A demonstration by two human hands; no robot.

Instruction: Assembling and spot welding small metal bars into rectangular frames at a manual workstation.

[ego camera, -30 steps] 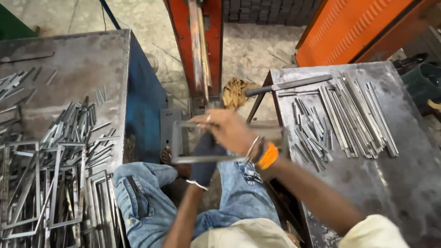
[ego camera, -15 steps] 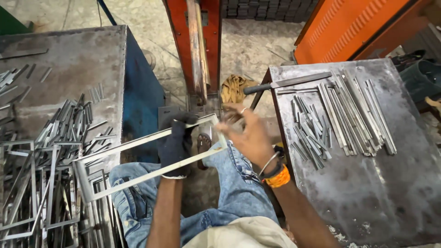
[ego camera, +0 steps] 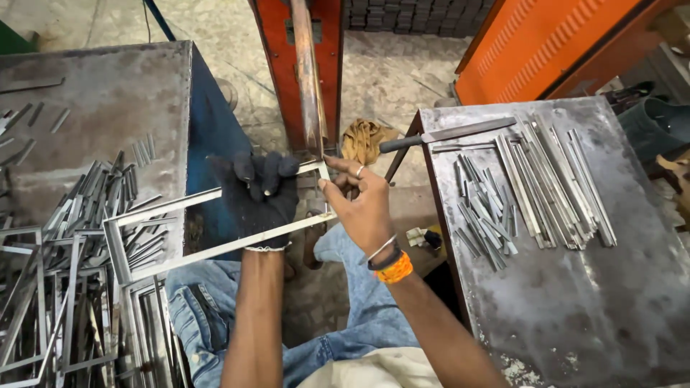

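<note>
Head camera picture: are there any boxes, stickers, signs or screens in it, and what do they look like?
No packages, signs or screens show.
Small grey plate: on the orange machine post at the top, rectangular; whether it is a label cannot be told.
Only metal things otherwise: a rectangular steel frame in the gloved left hand, right hand at its corner.

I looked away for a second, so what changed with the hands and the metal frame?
The long rectangular metal frame came up off the lap and swung flat, its far end out left over the pile of frames. The gloved left hand grips it mid-length; the right hand pinches its right end. The flat strips stayed put.
</note>
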